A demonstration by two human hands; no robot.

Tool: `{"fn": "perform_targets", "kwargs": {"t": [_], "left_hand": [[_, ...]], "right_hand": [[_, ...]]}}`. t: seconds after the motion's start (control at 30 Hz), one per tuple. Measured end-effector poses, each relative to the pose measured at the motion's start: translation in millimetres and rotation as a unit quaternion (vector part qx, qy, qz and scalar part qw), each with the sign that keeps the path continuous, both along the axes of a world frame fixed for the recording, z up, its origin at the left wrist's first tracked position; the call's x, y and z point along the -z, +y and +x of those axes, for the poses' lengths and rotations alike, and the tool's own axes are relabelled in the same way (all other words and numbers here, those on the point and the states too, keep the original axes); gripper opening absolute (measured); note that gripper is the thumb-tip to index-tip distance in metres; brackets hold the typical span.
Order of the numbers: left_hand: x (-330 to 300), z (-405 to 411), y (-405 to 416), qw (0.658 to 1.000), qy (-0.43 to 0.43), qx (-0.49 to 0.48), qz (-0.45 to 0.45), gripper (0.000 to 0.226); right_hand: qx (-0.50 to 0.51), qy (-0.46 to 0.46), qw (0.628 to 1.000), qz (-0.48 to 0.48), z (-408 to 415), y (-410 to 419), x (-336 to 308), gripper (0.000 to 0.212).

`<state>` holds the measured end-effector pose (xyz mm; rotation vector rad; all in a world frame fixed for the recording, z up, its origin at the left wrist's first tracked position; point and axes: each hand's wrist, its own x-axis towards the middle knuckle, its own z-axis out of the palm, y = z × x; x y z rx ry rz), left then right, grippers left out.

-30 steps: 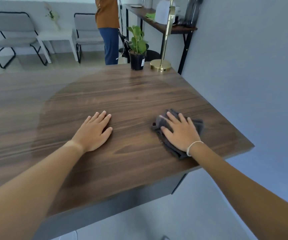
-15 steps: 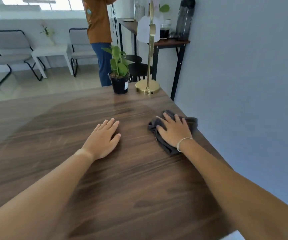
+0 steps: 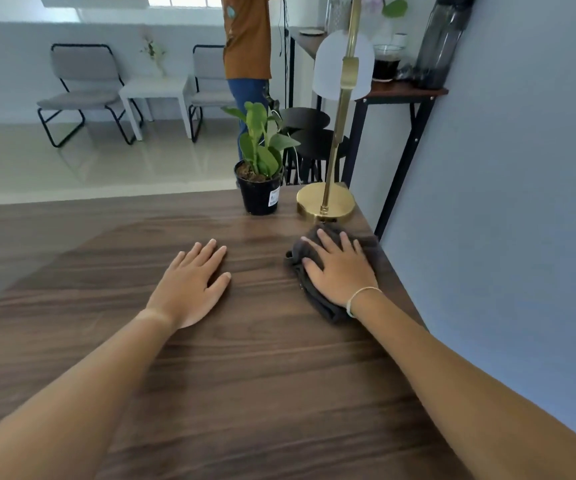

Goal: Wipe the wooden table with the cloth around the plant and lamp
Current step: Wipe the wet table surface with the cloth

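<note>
A dark wooden table (image 3: 245,393) fills the lower view. My right hand (image 3: 342,268) lies flat on a dark grey cloth (image 3: 305,284) near the table's right edge, pressing it down. The cloth's far end touches the round brass base of a lamp (image 3: 326,201) at the far right corner. A green plant in a black pot (image 3: 260,188) stands just left of the lamp. My left hand (image 3: 191,287) rests palm down on the bare wood, fingers apart, to the left of the cloth.
A grey wall (image 3: 504,168) runs close along the table's right edge. Behind the lamp stand a narrow console table (image 3: 404,90) with bottles and cups and two black stools (image 3: 309,133). A person (image 3: 246,46) stands beyond the plant; chairs (image 3: 78,95) stand further back.
My right hand has pushed the cloth forward along the right edge until it reaches the lamp base. My left hand has slid forward too, and the view has tilted up.
</note>
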<state>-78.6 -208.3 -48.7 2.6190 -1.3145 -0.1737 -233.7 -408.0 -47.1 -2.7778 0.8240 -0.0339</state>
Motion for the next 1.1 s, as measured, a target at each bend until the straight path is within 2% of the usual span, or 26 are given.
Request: {"fn": "perform_targets", "kwargs": {"t": [0.1, 0.17, 0.27, 0.33, 0.4, 0.47, 0.57, 0.63, 0.73, 0.8, 0.83, 0.87, 0.93, 1.0, 1.03, 1.1], "left_hand": [[0.1, 3.3, -3.4, 1.000, 0.002, 0.002, 0.000, 0.056], [0.3, 7.1, -4.5, 1.000, 0.006, 0.004, -0.003, 0.056], [1.5, 9.2, -4.4, 1.000, 0.007, 0.011, -0.009, 0.056], [1.6, 10.1, -3.9, 1.000, 0.012, 0.012, -0.015, 0.055], [1.2, 11.5, -5.0, 1.000, 0.017, 0.016, -0.022, 0.053], [-0.7, 14.7, -6.7, 0.998, 0.035, 0.020, -0.046, 0.051], [-7.0, 24.6, -0.2, 0.991, 0.097, 0.010, -0.088, 0.050], [-8.7, 40.2, 15.6, 0.995, 0.079, 0.009, -0.065, 0.051], [-10.4, 83.4, 66.4, 0.999, 0.034, -0.016, -0.017, 0.053], [-10.5, 111.5, 101.5, 0.998, 0.031, -0.046, -0.005, 0.053], [-10.8, 123.3, 116.9, 0.998, 0.033, -0.058, 0.001, 0.054], [-10.8, 133.7, 129.8, 0.997, 0.034, -0.065, 0.006, 0.053], [-10.7, 151.1, 149.2, 0.997, 0.029, -0.064, 0.012, 0.053], [-9.8, 163.2, 161.4, 0.998, 0.018, -0.051, 0.014, 0.052], [-8.9, 166.5, 165.6, 0.999, 0.014, -0.042, 0.014, 0.052], [-6.5, 169.5, 170.6, 0.999, 0.004, -0.031, 0.007, 0.054]], "right_hand": [[-0.123, -0.025, 0.992, 0.000, -18.4, 35.7, -0.3, 0.049], [-0.160, -0.042, 0.986, -0.011, -47.6, 36.3, -2.6, 0.052], [-0.080, -0.022, 0.996, -0.023, -55.1, -1.8, -2.3, 0.049], [0.017, 0.007, 0.999, -0.034, -29.4, -21.2, -3.1, 0.048], [0.058, 0.010, 0.997, -0.040, 4.0, -7.2, -1.6, 0.050], [0.017, -0.006, 0.999, -0.032, 27.2, 31.2, 0.4, 0.051], [-0.092, -0.028, 0.995, -0.007, 14.1, 86.2, 0.9, 0.054], [-0.107, -0.035, 0.994, -0.003, -1.4, 90.8, -0.5, 0.062], [-0.014, -0.002, 1.000, -0.001, 27.0, 73.1, -1.4, 0.051], [0.062, 0.008, 0.998, -0.011, 73.9, 72.4, -2.2, 0.050], [0.066, 0.009, 0.998, -0.012, 101.5, 85.0, -2.8, 0.051], [0.046, 0.003, 0.999, -0.013, 127.1, 105.1, -2.2, 0.053], [-0.065, -0.029, 0.997, -0.026, 162.7, 162.4, 1.7, 0.062], [-0.167, -0.040, 0.985, -0.022, 171.6, 208.3, 2.8, 0.054], [-0.188, -0.042, 0.981, -0.006, 172.5, 210.5, 2.3, 0.048], [-0.163, -0.032, 0.986, 0.004, 188.0, 183.7, -1.0, 0.046]]}}
